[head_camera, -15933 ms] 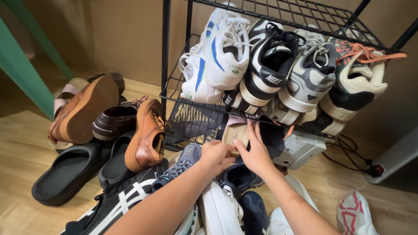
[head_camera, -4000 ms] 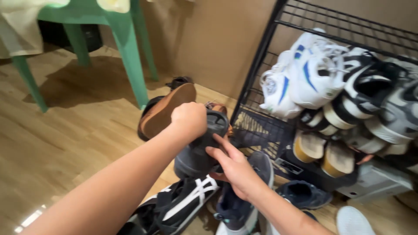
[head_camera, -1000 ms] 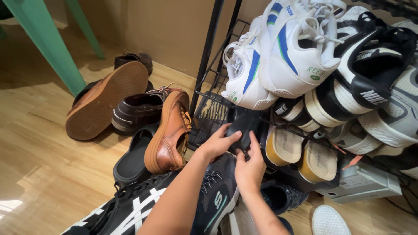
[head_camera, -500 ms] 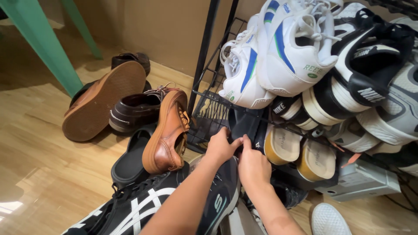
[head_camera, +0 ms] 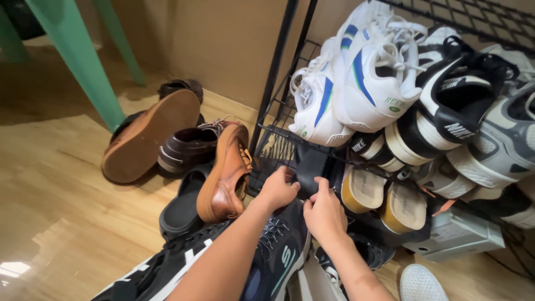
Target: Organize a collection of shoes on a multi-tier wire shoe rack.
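Note:
A black slide sandal (head_camera: 312, 164) stands on edge on the lowest shelf of a black wire shoe rack (head_camera: 273, 111), left of two tan-soled sandals (head_camera: 362, 189). My left hand (head_camera: 277, 188) grips its left side. Fingertips of my right hand (head_camera: 323, 210) press on its lower edge. Both forearms reach in from the bottom of the view, over a dark sneaker (head_camera: 278, 256) on the floor.
White-and-blue sneakers (head_camera: 356, 83), black-and-white ones (head_camera: 446, 111) and grey ones crowd the shelf above. On the wooden floor to the left lie brown leather shoes (head_camera: 223, 173), a black slide (head_camera: 181, 209) and a black striped sneaker (head_camera: 161, 273). Green chair legs (head_camera: 78, 61) stand far left. A grey box (head_camera: 457, 237) sits under the rack.
The black slide, which both hands carried from the floor pile, now stands on the lowest shelf beside the tan sandals. Over the last half second the hands barely moved; the view shifted slightly.

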